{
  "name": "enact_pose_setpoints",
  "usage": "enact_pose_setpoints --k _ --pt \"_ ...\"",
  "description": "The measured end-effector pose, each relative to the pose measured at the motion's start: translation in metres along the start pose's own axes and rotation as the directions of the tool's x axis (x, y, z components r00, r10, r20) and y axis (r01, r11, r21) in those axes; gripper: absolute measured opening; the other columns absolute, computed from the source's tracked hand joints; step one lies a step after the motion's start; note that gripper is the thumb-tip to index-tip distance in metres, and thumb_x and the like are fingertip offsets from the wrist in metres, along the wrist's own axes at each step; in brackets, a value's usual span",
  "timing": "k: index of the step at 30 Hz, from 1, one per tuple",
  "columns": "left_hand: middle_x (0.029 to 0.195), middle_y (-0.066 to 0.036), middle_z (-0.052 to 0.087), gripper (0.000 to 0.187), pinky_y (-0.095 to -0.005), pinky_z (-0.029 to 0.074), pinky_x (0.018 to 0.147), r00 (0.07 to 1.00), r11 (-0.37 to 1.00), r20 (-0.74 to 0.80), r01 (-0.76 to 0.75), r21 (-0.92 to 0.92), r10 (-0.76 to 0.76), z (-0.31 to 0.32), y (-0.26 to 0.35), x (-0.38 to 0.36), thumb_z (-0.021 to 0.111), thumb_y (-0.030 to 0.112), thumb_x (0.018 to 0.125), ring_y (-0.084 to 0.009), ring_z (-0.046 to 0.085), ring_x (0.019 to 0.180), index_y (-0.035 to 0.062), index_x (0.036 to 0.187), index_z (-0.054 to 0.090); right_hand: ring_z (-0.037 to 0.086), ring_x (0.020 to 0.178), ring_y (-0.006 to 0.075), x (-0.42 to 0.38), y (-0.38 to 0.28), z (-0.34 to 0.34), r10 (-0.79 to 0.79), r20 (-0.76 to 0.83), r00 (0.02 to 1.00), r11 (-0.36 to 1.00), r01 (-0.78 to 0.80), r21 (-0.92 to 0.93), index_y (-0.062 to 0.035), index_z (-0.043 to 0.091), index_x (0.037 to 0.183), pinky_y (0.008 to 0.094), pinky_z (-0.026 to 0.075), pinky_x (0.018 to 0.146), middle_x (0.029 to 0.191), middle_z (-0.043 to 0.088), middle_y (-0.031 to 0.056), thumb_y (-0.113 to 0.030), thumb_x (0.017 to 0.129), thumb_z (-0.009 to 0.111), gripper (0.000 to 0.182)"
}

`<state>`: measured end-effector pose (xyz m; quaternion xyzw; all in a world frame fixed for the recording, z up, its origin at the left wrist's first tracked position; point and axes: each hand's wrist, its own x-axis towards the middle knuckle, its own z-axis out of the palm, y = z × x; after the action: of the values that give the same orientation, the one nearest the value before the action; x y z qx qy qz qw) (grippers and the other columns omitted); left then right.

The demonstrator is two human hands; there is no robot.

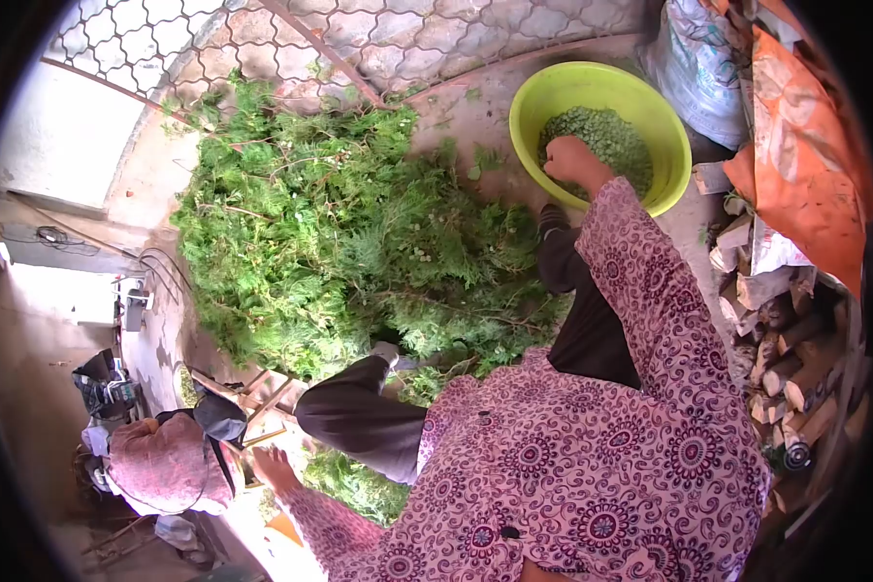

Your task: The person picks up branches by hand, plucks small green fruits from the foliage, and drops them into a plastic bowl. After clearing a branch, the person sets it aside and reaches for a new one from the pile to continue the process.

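Note:
My right hand (pixel 577 163) is over the yellow-green basin (pixel 677 136), fingers curled closed. What they hold, if anything, is hidden. Below it in the basin lies a heap of small green cones or berries (pixel 606 131). Off to the lower left, my left hand (pixel 276 470) has its fingers stretched out and nothing visible in them. Beneath that hand the ground is brightly lit, with some greenery (pixel 354 485) to its right. A large pile of cut green conifer branches (pixel 330 233) spreads in front of my legs, with small pale cones on some twigs.
A wavy wire mesh panel (pixel 349 39) stands behind the branches. At the right are stacked firewood (pixel 795 373), an orange sheet (pixel 810 155) and a white sack (pixel 698 73). Another person (pixel 160 461) sits at the lower left, near a wooden frame (pixel 267 398).

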<state>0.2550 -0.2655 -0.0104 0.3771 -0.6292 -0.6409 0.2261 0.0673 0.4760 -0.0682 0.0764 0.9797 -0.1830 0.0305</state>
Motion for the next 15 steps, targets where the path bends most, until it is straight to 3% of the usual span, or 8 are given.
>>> enact_pose_setpoints --k 2,5,8,9,11,12,13,15 --pt "0.089 -0.004 0.051 0.038 -0.0282 0.039 0.063 0.989 0.990 0.057 -0.139 0.026 0.137 0.076 0.031 -0.017 0.056 0.033 0.081 -0.0153 0.049 0.081 0.0062 0.106 0.048 0.059 0.072 0.0358 -0.007 -0.005 0.013 -0.019 -0.066 0.998 1.000 0.020 0.016 0.0014 0.064 0.075 0.0423 0.047 0.069 0.077 0.060 0.0210 -0.018 0.065 0.055 0.023" --pt "0.090 -0.005 0.055 0.034 -0.0284 0.044 0.059 0.972 0.981 0.140 -0.193 0.004 0.190 0.147 0.034 -0.006 0.057 0.022 0.082 -0.0180 0.054 0.077 0.0044 0.110 0.049 0.058 0.065 0.0343 -0.007 -0.001 0.075 -0.125 -0.164 0.979 0.977 0.150 0.151 -0.0023 0.064 0.069 0.0421 0.047 0.064 0.071 0.060 0.0180 -0.023 0.063 0.056 0.023" --pt "0.094 -0.007 0.057 0.030 -0.0267 0.046 0.058 0.944 0.978 0.268 -0.208 0.028 0.193 0.203 0.028 -0.011 0.055 0.020 0.083 -0.0168 0.056 0.076 0.0019 0.108 0.052 0.058 0.066 0.0332 -0.045 -0.032 0.137 0.050 0.040 0.998 0.930 -0.061 0.363 -0.0067 0.064 0.066 0.0412 0.047 0.062 0.070 0.060 0.0159 -0.024 0.061 0.057 0.020" --pt "0.093 -0.007 0.057 0.030 -0.0269 0.046 0.058 0.932 0.978 0.306 -0.208 0.012 0.194 0.221 0.025 -0.014 0.056 0.020 0.083 -0.0167 0.057 0.076 0.0020 0.107 0.053 0.058 0.067 0.0336 -0.058 -0.034 0.161 -0.191 0.169 0.967 0.946 0.136 0.293 -0.0072 0.064 0.068 0.0410 0.047 0.063 0.075 0.061 0.0165 -0.024 0.061 0.057 0.019" --pt "0.092 -0.008 0.058 0.029 -0.0276 0.048 0.058 0.919 0.983 0.357 -0.181 0.008 0.167 0.252 0.020 -0.021 0.057 0.021 0.083 -0.0169 0.058 0.076 0.0018 0.105 0.054 0.058 0.065 0.0310 -0.077 -0.060 0.191 -0.080 0.447 0.891 0.914 -0.113 0.389 -0.0064 0.065 0.072 0.0399 0.047 0.062 0.076 0.062 0.0155 -0.023 0.067 0.055 0.021" --pt "0.091 -0.007 0.058 0.029 -0.0265 0.048 0.057 0.914 0.988 0.378 -0.156 -0.012 0.149 0.267 0.013 -0.021 0.057 0.021 0.083 -0.0161 0.058 0.074 0.0018 0.105 0.054 0.059 0.063 0.0246 -0.074 -0.075 0.197 -0.036 0.602 0.798 0.947 -0.165 0.276 -0.0023 0.064 0.071 0.0365 0.047 0.060 0.069 0.062 0.0141 -0.025 0.070 0.055 0.025" --pt "0.090 -0.007 0.059 0.028 -0.0254 0.048 0.055 0.906 0.991 0.402 -0.130 -0.034 0.133 0.279 0.005 -0.018 0.057 0.021 0.083 -0.0153 0.058 0.073 0.0018 0.104 0.055 0.059 0.063 0.0246 -0.074 -0.087 0.202 -0.028 0.605 0.796 0.950 -0.167 0.264 -0.0023 0.064 0.071 0.0365 0.047 0.060 0.069 0.062 0.0141 -0.025 0.070 0.055 0.025" --pt "0.086 -0.006 0.060 0.026 -0.0227 0.047 0.051 0.862 0.989 0.488 -0.148 -0.013 0.135 0.297 -0.014 -0.010 0.056 0.020 0.084 -0.0134 0.058 0.068 0.0017 0.101 0.056 0.058 0.058 0.0186 -0.068 -0.105 0.203 -0.039 0.583 0.811 0.814 -0.312 0.489 0.0010 0.063 0.069 0.0339 0.045 0.056 0.063 0.061 0.0128 -0.024 0.070 0.058 0.026"
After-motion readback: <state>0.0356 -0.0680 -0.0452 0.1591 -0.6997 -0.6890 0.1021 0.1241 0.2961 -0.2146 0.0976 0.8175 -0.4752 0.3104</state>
